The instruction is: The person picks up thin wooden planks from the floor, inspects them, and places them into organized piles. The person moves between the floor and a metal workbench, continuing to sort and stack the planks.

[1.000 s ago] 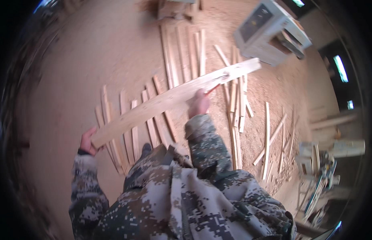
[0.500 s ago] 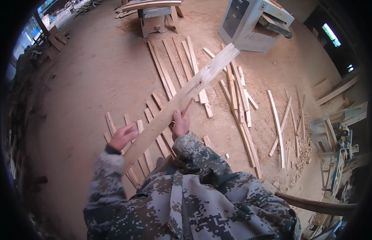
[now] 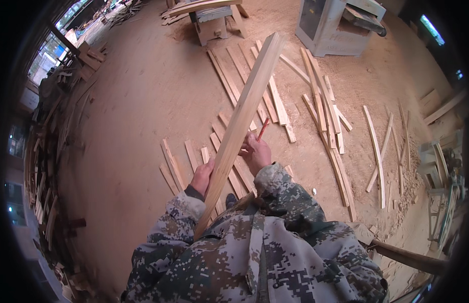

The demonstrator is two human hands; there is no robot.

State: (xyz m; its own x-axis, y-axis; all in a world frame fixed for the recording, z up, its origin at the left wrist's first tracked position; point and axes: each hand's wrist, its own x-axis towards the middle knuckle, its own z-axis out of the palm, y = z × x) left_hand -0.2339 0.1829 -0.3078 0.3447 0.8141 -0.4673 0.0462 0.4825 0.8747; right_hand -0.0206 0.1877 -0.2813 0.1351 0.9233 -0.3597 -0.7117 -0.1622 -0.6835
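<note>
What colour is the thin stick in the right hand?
Red: the thin stick juts from the right hand, shown best in the head view.

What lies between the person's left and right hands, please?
In the head view, the long wooden board lies between the left hand and the right hand.

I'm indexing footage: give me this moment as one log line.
left hand: on left edge of wooden plank | right hand: at plank's right edge, holding red pencil | floor: wooden strips | beyond: grey machine
</note>
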